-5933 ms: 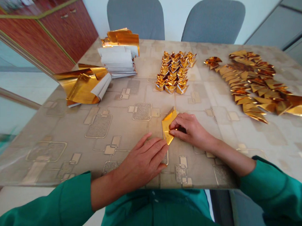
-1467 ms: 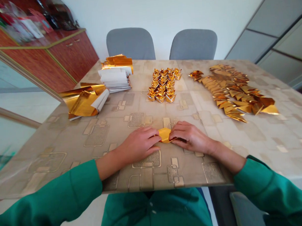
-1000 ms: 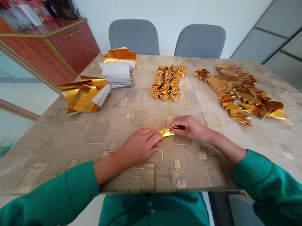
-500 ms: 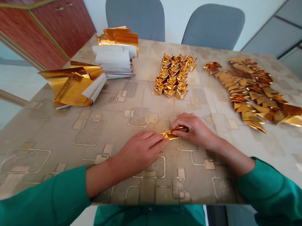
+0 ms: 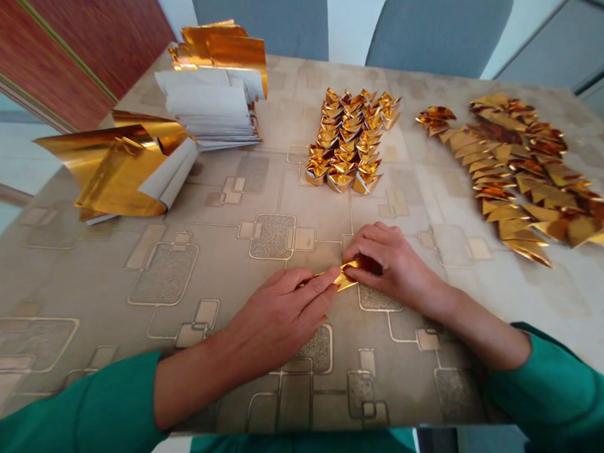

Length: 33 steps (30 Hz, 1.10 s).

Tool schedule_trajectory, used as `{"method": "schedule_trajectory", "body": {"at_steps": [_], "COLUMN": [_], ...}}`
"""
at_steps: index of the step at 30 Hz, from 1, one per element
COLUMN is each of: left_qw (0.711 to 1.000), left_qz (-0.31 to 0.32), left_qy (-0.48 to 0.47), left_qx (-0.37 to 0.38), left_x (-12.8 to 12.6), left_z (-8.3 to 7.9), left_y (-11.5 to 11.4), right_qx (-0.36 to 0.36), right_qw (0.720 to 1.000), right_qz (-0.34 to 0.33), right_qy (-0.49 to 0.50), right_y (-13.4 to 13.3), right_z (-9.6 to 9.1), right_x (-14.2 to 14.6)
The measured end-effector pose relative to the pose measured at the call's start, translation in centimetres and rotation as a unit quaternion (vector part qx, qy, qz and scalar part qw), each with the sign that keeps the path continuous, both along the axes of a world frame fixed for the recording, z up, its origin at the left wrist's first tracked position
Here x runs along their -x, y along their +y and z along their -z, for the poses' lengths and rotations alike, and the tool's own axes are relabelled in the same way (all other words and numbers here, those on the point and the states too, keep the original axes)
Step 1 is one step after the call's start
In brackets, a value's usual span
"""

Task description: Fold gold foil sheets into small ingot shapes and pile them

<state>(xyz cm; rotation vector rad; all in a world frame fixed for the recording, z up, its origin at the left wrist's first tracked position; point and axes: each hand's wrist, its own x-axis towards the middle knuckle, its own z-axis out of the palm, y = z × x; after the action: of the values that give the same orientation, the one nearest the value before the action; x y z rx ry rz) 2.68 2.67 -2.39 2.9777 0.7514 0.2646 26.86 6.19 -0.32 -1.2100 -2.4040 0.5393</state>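
Note:
A small folded piece of gold foil paper (image 5: 348,276) lies low over the tabletop between my two hands. My right hand (image 5: 386,259) pinches its right end between thumb and curled fingers. Across its left end lie the fingers of my left hand (image 5: 290,304), holding it down; my left thumb is mostly hidden. Much of the paper is covered by my fingers, so its full shape cannot be made out. Beyond my hands stand rows of finished gold paper ingots (image 5: 348,141), packed close together.
A patterned cloth covers the table (image 5: 223,256). At the back left are a stack of gold-and-white paper sheets (image 5: 210,113) and a curled bundle of gold sheets (image 5: 119,174). Flat folded gold pieces (image 5: 520,170) spread along the right. Grey chairs (image 5: 438,27) stand behind.
My left fingers have slid further over the folded paper, covering more of it. My right hand keeps its pinch. The view has tipped down and come closer to the table.

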Motion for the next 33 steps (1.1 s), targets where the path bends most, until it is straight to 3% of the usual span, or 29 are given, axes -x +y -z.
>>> {"method": "schedule_trajectory", "body": {"at_steps": [4, 8, 17, 33], "left_qw": [1.0, 1.0, 1.0, 0.999], "left_qz": [-0.006, -0.016, 0.003, 0.044], "left_qy": [0.014, 0.017, 0.007, 0.006], "left_qx": [0.012, -0.001, -0.015, 0.004], "left_x": [-0.2, -0.3, -0.3, 1.3], "left_z": [-0.1, -0.6, -0.9, -1.3], "left_y": [0.0, 0.0, 0.3, 0.6], "right_qx": [-0.03, -0.009, -0.07, -0.069], "right_qw": [0.998, 0.997, 0.993, 0.997], "right_qz": [0.0, -0.022, 0.023, 0.018], "right_qy": [-0.049, -0.072, -0.097, -0.031], "right_y": [-0.3, -0.7, -1.7, -2.8], "right_z": [-0.4, -0.3, 1.0, 1.4], "right_x": [0.3, 0.9, 1.3, -0.1]}}
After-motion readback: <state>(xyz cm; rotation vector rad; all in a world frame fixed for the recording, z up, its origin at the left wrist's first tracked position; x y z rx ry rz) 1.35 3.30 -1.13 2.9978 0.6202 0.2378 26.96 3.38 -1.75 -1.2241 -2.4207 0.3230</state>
